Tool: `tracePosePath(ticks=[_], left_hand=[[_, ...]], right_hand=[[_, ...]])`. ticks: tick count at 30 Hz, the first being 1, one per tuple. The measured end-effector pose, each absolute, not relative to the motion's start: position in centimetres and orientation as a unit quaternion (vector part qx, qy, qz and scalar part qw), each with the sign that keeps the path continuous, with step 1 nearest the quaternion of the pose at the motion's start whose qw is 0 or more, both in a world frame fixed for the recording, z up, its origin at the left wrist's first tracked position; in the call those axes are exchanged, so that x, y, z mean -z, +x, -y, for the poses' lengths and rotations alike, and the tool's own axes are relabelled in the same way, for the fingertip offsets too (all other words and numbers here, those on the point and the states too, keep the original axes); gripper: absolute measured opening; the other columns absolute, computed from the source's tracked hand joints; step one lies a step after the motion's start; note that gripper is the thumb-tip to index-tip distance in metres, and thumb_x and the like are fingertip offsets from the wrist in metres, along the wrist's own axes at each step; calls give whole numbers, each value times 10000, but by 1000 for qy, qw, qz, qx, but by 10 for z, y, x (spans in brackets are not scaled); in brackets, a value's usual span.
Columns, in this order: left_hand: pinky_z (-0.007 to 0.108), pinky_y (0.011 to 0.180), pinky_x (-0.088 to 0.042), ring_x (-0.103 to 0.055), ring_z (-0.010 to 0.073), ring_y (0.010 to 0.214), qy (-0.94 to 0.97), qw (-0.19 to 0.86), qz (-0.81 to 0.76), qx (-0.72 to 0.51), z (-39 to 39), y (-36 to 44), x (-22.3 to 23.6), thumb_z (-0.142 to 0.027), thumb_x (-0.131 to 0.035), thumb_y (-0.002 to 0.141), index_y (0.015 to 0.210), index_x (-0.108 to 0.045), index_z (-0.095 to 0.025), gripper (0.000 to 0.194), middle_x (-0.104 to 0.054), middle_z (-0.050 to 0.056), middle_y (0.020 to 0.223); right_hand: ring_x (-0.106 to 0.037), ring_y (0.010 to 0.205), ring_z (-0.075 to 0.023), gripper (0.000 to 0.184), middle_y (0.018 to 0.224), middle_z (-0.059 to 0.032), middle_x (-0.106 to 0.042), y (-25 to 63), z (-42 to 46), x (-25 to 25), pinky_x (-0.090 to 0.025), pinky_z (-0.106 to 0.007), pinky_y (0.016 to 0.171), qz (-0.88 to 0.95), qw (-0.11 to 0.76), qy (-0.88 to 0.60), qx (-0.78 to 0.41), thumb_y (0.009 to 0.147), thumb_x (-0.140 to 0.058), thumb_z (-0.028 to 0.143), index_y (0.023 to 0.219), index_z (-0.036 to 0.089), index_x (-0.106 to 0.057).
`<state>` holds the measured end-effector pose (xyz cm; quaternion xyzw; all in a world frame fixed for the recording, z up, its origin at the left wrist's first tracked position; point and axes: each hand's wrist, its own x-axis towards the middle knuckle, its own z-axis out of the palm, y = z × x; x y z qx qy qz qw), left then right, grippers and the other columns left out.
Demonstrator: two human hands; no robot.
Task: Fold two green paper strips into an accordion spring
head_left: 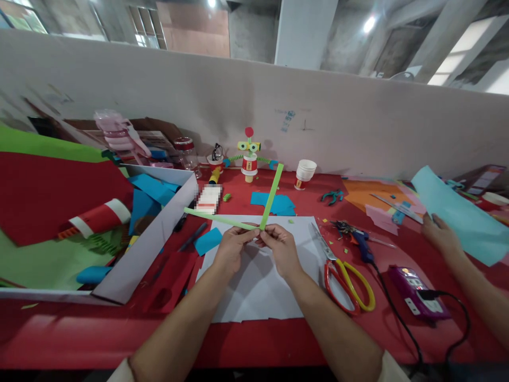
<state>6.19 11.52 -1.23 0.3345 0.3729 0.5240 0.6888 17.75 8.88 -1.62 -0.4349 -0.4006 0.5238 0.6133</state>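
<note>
Two hands at mid-frame, left hand [230, 250] and right hand [283, 249], both pinched closed on green paper, fingertips almost together. And look at the corner they grip! The long green strip [218, 218] shoots out past the left hand towards the left of the frame, nearly level, rising slightly. The upright green strip [272, 193] climbs from the right hand's fingertips, leaning right towards the upper centre. So they meet at a wide angle right between the hands, above the white paper [258, 292]; which strip overlaps which, I can't tell. Big scissors [350, 286] lie lower right, on the right hand's side.
</note>
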Motion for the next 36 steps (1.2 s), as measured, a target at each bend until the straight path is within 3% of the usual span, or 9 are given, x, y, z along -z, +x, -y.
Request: tracePosePath(ticks=[12,17,23,31,36], left_hand=[[285,685,-433,-578,151,681,396,655,-369,-527,-110,65,11,-261,-750,628,820,-677,-171,224,-665,18,697],[267,642,-402,-535,141,640,446,629,-407,-490,-110,64,9,-352,-707,683,706,-689,-151,202,-633,22,647],[262,637,-397,-526,139,623,410,633,-415,-509,-111,62,12,-351,-743,636,630,-689,-148,210,-637,24,624],[304,704,-435,-575,178,710,426,627,-394,-520,-107,66,6,-328,-748,625,710,-720,-159,191,-694,46,739],[285,699,-427,-557,165,701,427,614,-404,-527,-106,68,5,-312,-734,640,670,-698,-161,158,-659,35,697]], right_hand=[[-568,583,-121,121,681,4,-654,180,-90,16,-479,-270,598,435,617,-459,-468,738,-624,289,788,196,-683],[-592,601,-132,116,680,10,-641,180,-89,17,-489,-267,591,442,616,-459,-463,747,-615,292,812,199,-638],[-594,589,-119,218,674,28,-619,177,-88,15,-501,-271,625,442,613,-440,-485,745,-640,318,921,209,-571],[-579,640,-120,171,703,12,-620,179,-89,13,-489,-254,613,415,624,-423,-510,763,-636,361,817,201,-610],[-561,619,-114,163,697,15,-619,179,-90,15,-466,-250,599,407,632,-428,-501,765,-630,352,825,200,-630]])
